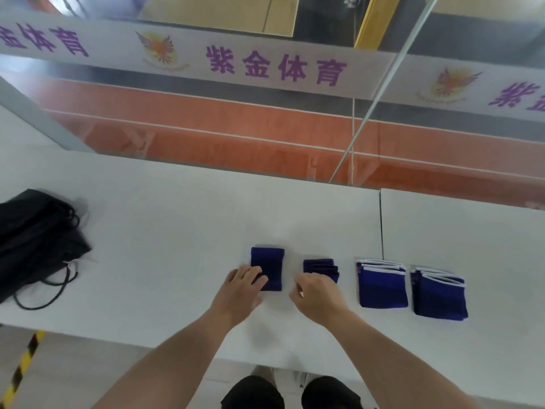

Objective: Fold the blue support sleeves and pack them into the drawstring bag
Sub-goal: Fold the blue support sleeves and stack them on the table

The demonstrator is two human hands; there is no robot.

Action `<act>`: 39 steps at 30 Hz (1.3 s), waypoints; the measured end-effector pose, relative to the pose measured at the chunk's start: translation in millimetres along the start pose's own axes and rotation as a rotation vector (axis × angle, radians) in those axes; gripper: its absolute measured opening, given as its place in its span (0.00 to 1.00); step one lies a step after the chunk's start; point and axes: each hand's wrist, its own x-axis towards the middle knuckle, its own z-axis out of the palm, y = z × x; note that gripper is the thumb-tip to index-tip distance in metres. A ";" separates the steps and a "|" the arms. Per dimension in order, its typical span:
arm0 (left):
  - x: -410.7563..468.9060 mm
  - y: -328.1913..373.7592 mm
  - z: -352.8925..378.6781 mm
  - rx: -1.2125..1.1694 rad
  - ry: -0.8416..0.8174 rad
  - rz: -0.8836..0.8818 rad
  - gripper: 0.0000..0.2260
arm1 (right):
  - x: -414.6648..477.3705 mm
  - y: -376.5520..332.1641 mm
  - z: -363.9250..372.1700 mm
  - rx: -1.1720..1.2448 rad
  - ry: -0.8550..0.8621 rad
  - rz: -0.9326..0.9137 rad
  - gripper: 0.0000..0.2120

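Note:
A folded blue support sleeve (269, 262) lies on the white table (177, 225) in front of me. My left hand (240, 290) rests its fingers on the sleeve's near left corner. Just to the right is a small stack of folded blue sleeves (321, 266); my right hand (317, 296) sits at its near edge with fingers curled, covering part of it. Two stacks of blue sleeves with white trim lie further right, one stack (382, 286) beside the other (439, 295). The black drawstring bag (35, 240) lies crumpled at the table's far left.
The bag's black cords (47, 293) trail toward the near table edge. A glass wall with a white lettered band (277, 66) stands behind the table. A seam (381, 222) divides the tabletop on the right. Yellow-black tape (22, 367) marks the floor at lower left.

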 end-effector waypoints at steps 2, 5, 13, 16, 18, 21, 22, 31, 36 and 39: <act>6.1 -4.7 3.3 0.027 0.029 0.038 0.17 | -0.5 -4.9 10.6 -0.008 -0.055 0.015 0.11; 16.1 -9.6 6.2 0.111 0.074 0.137 0.09 | -0.9 -9.9 21.2 0.011 -0.093 0.045 0.12; 10.2 -7.2 -3.8 -0.020 0.062 0.147 0.08 | 0.8 -12.9 29.4 -0.061 -0.132 -0.114 0.24; 1.5 -2.0 -9.6 -0.121 -0.005 0.129 0.11 | 3.2 -20.7 27.4 -0.127 -0.131 -0.068 0.16; -2.2 1.3 -10.3 -0.206 -0.016 0.105 0.16 | 5.1 -23.5 28.6 -0.129 -0.119 -0.014 0.13; -3.9 1.6 -11.0 -0.374 -0.071 0.016 0.19 | 7.7 -23.9 29.8 -0.099 -0.133 0.030 0.13; -2.6 1.4 -11.5 -0.407 -0.092 -0.007 0.19 | 9.9 -24.0 29.8 -0.087 -0.132 0.048 0.14; 33.8 2.8 -9.2 -0.369 -0.120 -0.203 0.15 | 31.5 -38.1 34.9 -0.218 -0.107 0.188 0.09; 56.4 -1.5 -12.3 -0.258 -0.184 -0.262 0.11 | 43.2 -42.7 32.0 -0.210 -0.187 0.227 0.10; 61.9 -0.6 -13.2 -0.230 -0.191 -0.269 0.10 | 51.2 -40.7 24.0 -0.193 -0.215 0.231 0.08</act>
